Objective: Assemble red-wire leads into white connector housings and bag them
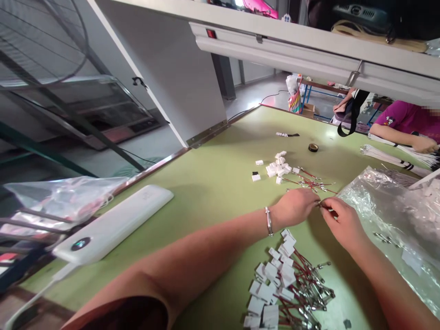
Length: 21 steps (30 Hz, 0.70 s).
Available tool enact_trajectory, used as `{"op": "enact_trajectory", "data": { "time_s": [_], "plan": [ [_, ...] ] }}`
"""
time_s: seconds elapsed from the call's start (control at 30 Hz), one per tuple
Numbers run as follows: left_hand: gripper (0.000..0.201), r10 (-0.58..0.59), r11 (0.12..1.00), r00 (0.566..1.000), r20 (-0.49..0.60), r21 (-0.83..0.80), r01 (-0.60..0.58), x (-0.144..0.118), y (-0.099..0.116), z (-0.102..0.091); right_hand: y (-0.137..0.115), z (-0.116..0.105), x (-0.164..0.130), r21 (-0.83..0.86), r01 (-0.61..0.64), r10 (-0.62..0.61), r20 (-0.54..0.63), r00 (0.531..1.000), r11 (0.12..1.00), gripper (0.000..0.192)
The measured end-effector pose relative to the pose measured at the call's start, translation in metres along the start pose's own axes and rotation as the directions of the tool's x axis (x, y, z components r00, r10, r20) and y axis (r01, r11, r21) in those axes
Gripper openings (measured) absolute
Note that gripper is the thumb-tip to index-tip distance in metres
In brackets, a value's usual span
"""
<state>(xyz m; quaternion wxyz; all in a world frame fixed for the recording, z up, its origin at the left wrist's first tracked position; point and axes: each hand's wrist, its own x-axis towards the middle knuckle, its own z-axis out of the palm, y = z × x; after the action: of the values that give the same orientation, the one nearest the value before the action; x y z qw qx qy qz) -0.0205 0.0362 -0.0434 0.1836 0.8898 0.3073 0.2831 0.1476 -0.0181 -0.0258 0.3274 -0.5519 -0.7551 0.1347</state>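
My left hand [297, 206], with a silver bracelet [268, 221] at its wrist, is closed in a pinch. Its fingertips meet those of my right hand [340, 217], also pinching, over a tiny dark metallic-looking piece [319, 203] that the fingers mostly hide. Just beyond the left hand lie loose red wires [311, 182] with metal ends. A heap of small white plastic blocks [277, 168] sits behind them. Nearer to me, below the hands, is a bigger pile of white blocks [271, 275] fitted with red wires and metal terminals [311, 293].
A roll of black tape [313, 147] lies farther back on the green table [206, 183]. On the right spreads a clear plastic bag [381, 201], with wire bundles [392, 158] behind it. A long white device [117, 224] occupies the left edge. A person in purple [405, 119] works opposite.
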Motion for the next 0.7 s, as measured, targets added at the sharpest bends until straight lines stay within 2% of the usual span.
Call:
{"op": "enact_trajectory", "data": {
  "time_s": [0.03,0.1,0.2,0.27,0.33,0.4,0.6,0.67,0.7],
  "plan": [
    [0.024,0.004,1.0,1.0,0.013,0.011,-0.004,0.0,0.001,0.001,0.0,0.001,-0.001,0.021,-0.011,0.011,-0.004,1.0,1.0,0.013],
    [0.025,-0.05,0.996,0.999,-0.019,-0.075,0.049,0.0,0.001,0.002,0.0,0.0,-0.004,0.12,-0.074,0.075,-0.009,0.997,0.99,0.015],
    [0.018,-0.25,0.914,0.967,-0.057,-0.343,0.216,0.001,-0.001,0.003,0.007,-0.006,-0.009,0.268,-0.232,0.247,-0.022,0.969,0.935,0.025],
    [0.016,-0.356,0.816,0.934,0.013,-0.484,0.317,0.002,-0.001,0.003,0.013,-0.01,-0.011,0.221,-0.286,0.3,-0.031,0.953,0.932,0.027],
    [0.015,-0.398,0.738,0.913,0.089,-0.561,0.376,0.003,0.0,0.002,0.017,-0.011,-0.012,0.103,-0.258,0.263,-0.042,0.964,0.961,0.025],
    [0.014,-0.391,0.712,0.912,0.122,-0.588,0.384,0.003,0.002,0.002,0.018,-0.01,-0.013,0.036,-0.201,0.203,-0.053,0.978,0.979,0.024],
    [0.013,-0.348,0.749,0.931,0.109,-0.566,0.346,-0.001,0.005,0.005,0.015,-0.003,-0.012,0.019,-0.136,0.136,-0.024,0.99,0.991,0.023],
    [0.016,-0.31,0.816,0.949,0.065,-0.493,0.301,-0.002,0.002,0.004,0.015,-0.005,-0.011,0.007,-0.102,0.102,-0.003,0.995,0.995,0.023],
    [0.017,-0.255,0.869,0.967,0.031,-0.432,0.242,-0.003,0.001,0.003,0.015,-0.007,-0.011,0.011,-0.096,0.096,0.025,0.995,0.995,0.022]
  ]
}}
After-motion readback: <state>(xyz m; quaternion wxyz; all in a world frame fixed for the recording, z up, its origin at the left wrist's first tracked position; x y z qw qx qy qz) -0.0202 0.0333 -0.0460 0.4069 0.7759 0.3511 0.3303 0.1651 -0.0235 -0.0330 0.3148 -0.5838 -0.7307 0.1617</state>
